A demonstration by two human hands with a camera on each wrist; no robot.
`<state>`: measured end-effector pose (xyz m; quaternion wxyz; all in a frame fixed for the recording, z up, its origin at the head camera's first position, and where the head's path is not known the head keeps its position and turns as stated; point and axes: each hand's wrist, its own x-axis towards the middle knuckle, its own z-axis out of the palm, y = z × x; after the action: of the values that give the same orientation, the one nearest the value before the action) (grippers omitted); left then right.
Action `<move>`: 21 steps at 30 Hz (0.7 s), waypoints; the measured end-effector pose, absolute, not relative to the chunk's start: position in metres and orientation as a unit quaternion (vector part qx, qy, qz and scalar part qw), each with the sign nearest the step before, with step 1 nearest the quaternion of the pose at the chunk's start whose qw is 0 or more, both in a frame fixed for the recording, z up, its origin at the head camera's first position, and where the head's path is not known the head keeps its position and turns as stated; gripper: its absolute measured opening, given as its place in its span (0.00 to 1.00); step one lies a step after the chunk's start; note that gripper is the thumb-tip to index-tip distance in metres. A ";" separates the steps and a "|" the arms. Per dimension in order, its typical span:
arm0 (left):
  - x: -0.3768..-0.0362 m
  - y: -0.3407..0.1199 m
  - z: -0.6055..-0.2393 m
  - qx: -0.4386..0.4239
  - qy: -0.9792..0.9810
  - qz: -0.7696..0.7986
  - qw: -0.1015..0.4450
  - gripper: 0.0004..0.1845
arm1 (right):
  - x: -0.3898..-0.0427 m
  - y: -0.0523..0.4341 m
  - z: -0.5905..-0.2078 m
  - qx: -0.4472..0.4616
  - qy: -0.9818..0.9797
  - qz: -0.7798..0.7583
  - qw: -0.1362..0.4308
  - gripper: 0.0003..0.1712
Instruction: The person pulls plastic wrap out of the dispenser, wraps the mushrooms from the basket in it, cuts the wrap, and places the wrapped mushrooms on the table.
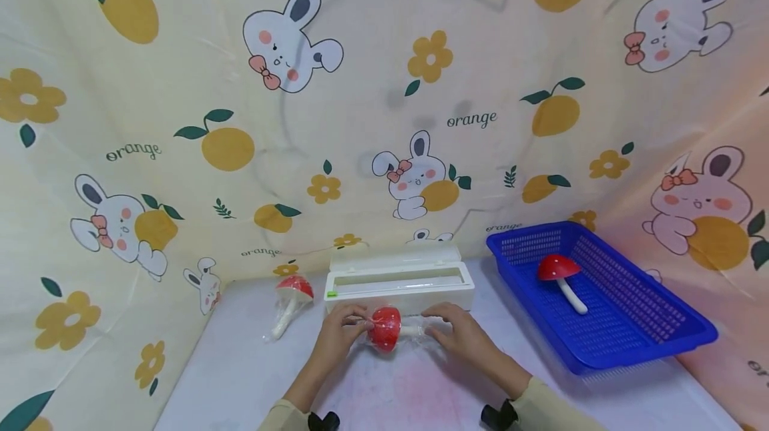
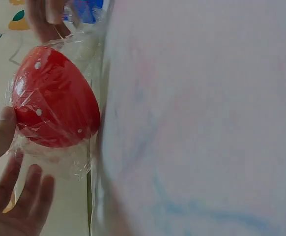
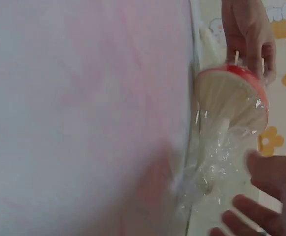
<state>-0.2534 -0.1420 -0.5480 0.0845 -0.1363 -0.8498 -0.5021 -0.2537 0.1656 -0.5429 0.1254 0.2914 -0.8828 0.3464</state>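
Three toy mushrooms show in the head view. You hold one, the red mushroom [image 1: 385,328], low over the white surface [image 1: 252,377], right in front of the cling wrap box [image 1: 399,282]. Your left hand [image 1: 338,332] has its grip on the red cap, thumb and fingers pinching it through the clear wrap [image 3: 207,172]. Your right hand [image 1: 452,332] is at the stem end, where the wrap bunches up; its fingers touch the wrap, but you cannot tell from these views if that grip is closed on it.

Wrap already covers the cap and the stem of this one, so it looks nearly done; the loose end by the stem seems left to tuck.

Another wrapped mushroom [image 1: 290,303] lies on the surface to the left of the box, and it looks finished. One bare mushroom [image 1: 561,279] lies in the blue basket [image 1: 661,331] on the right, with no wrap on it that you can see, so that one seems left to do
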 end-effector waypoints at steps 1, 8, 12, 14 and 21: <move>-0.253 -0.142 -0.548 -0.130 -0.843 -0.516 0.080 0.05 | -0.255 0.165 -0.542 0.285 -0.887 0.347 0.106 0.22; -0.248 -0.138 -0.545 -0.102 -0.814 -0.565 0.087 0.05 | -0.260 0.155 -0.543 0.272 -0.897 0.348 -0.009 0.37; -0.247 -0.134 -0.541 -0.089 -0.809 -0.570 0.115 0.08 | -0.261 0.151 -0.541 0.278 -0.890 0.361 0.009 0.32; -0.246 -0.132 -0.540 -0.086 -0.806 -0.573 0.125 0.09 | -0.260 0.150 -0.539 0.296 -0.885 0.357 0.030 0.26; -0.245 -0.129 -0.545 -0.079 -0.790 -0.591 0.141 0.05 | -0.255 0.145 -0.538 0.336 -0.883 0.322 0.054 0.10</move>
<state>-0.2451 -0.1286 -0.5445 0.1410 -0.0785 -0.7901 -0.5913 -0.2553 0.1451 -0.5379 0.0543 0.3363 -0.8833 0.3220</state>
